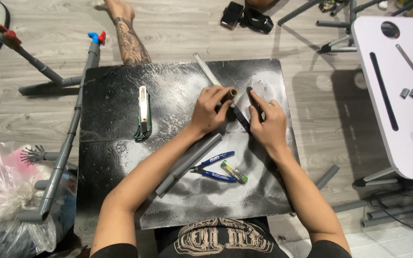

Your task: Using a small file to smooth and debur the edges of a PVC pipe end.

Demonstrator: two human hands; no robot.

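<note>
My left hand [210, 110] grips a short grey pipe piece [231, 93] with an open brownish end, near the far middle of a black, dust-streaked board [111, 95]. My right hand [266, 119] presses flat on the board beside it, fingers resting on a dark strip [241, 118] that runs between both hands. A metal ruler [206, 69] lies angled just beyond my left hand. A longer grey pipe [187, 165] lies diagonally under my left forearm.
A green-handled folding saw [143, 114] lies at the board's left. Blue-handled pliers [214, 166] and a small green lighter [234, 172] sit in the middle. A grey pipe frame [65, 143] and plastic bags [1, 200] are at left, a white table [397, 95] at right, another person's tattooed leg [129, 38] beyond.
</note>
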